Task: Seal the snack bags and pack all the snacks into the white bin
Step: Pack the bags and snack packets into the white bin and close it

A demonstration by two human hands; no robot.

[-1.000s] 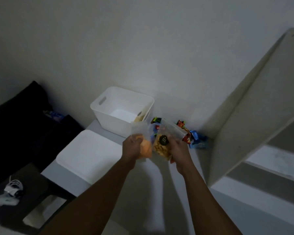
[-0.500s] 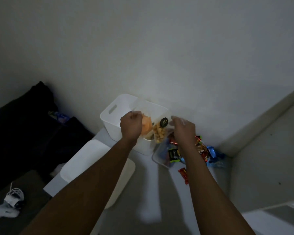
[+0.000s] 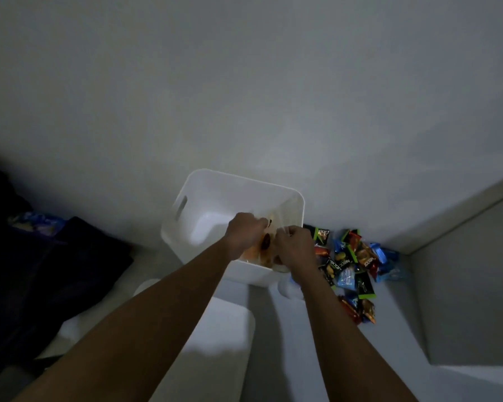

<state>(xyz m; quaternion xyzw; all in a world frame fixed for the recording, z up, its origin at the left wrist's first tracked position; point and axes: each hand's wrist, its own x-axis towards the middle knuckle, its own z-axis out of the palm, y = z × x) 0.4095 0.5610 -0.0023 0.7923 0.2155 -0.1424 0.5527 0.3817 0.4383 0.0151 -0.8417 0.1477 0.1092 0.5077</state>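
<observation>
— So, from the head camera: where do the bags sit against the hands?

— Both hands are over the near wall of the white bin [image 3: 238, 184]. The left hand [image 3: 244, 232] and the right hand [image 3: 295, 248] are curled closed, close beside each other, and between and just below them hang the clear snack bags [image 3: 262, 250] — orange and tan contents show through. How many bags each hand holds I cannot tell; the light is dim.

— So the bags lie straight under the fingers [image 3: 285, 235]?

— Yes, hanging downward from the pinched tops, long axis roughly vertical, lower ends inside the bin by its near wall. My guess is that the next move is simply a release — nothing to reach for.

— And the rest of the snacks?

— A heap of small wrapped snack packets [image 3: 352, 262] lies on the worktop [image 3: 389, 329] just right of the bin, not yet packed. The right hand is clearly the nearer one; the left would have to cross over the bin. A white lid [image 3: 215, 343] lies on the near side, beneath the forearms.
</observation>
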